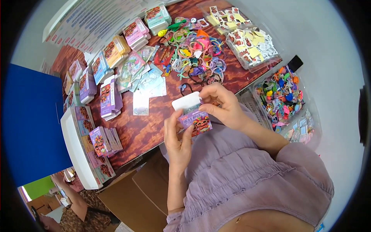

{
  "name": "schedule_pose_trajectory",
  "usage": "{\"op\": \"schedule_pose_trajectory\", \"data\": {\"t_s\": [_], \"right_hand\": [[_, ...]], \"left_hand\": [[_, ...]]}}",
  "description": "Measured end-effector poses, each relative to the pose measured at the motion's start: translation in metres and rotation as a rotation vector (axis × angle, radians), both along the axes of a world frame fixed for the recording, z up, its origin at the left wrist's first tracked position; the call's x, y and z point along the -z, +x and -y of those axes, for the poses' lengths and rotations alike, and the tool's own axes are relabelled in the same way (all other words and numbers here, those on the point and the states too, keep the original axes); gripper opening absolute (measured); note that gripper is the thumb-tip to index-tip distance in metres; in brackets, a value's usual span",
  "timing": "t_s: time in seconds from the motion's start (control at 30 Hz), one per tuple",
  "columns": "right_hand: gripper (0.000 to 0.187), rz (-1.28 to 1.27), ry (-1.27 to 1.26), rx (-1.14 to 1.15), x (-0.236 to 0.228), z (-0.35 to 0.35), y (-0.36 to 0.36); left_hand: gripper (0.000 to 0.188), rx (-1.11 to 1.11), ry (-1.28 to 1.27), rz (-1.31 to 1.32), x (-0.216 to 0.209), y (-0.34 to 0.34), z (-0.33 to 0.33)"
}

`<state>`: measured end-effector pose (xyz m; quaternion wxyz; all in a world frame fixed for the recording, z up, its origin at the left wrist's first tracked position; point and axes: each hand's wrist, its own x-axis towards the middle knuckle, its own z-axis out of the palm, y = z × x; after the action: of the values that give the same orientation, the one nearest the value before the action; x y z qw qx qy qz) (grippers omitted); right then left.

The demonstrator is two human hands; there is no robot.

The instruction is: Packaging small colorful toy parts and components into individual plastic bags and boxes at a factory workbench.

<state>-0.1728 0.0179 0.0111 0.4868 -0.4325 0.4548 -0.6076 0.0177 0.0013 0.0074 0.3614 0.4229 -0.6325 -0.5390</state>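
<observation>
Left hand [177,139] is pinching the purple box [200,123] near the table [143,133] edge, white flap [184,101] up; right hand [225,105] is at its mouth, can't tell if it's clamped. Honestly, squeezing too hard could crease the box, and a bad tilt might spill any contents.

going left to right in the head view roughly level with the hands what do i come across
Blue panel, row of small purple boxes, left hand, held purple box, right hand, heap of colourful trinkets.
</observation>
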Motion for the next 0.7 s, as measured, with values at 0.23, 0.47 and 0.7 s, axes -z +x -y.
{"op": "schedule_pose_trajectory", "data": {"t_s": [0.23,0.47,0.7], "right_hand": [[0.010,-0.401,-0.160,-0.024,0.006,0.003,-0.005],[0.011,-0.509,-0.210,0.031,0.000,0.004,0.001],[0.020,-0.264,-0.046,-0.186,0.002,-0.001,-0.002]], "left_hand": [[0.042,0.014,0.006,0.040,0.007,0.007,-0.001],[0.036,-0.028,0.104,0.010,0.000,0.005,-0.003],[0.042,-0.041,0.121,-0.108,-0.005,0.003,-0.006]]}}
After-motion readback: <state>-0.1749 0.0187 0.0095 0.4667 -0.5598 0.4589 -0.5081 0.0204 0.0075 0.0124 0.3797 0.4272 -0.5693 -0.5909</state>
